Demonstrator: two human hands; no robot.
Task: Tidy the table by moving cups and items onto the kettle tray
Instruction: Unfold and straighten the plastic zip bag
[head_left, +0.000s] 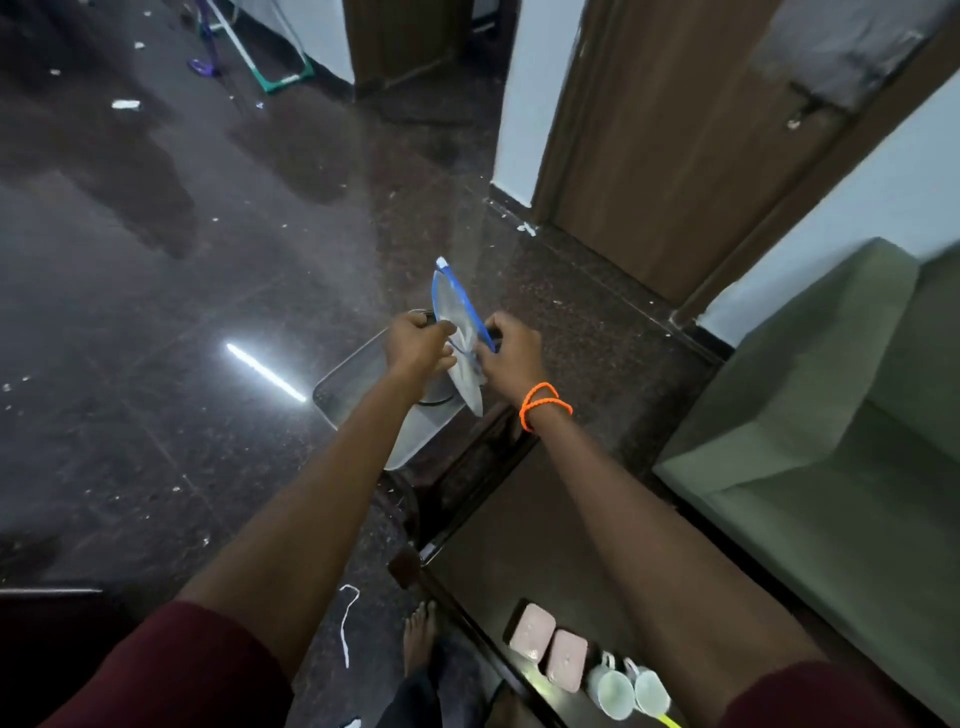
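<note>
Overhead, a clear blue-edged plastic pouch (457, 332) is being held above the grey metal tray (353, 384).
It is being pinched by left hand (418, 345) and right hand (511, 358) fingers.

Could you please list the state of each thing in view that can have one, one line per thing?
Plastic pouch: off the table, pinched by both hands above the tray.
Left hand: fingers curled on the pouch.
Right hand: fingers curled on the pouch.
Tray: at the table's far end, kettle on it mostly hidden.
Two cups: on the table, lying on their sides, not yet moved.
Two pink blocks: flat on the table.
</note>
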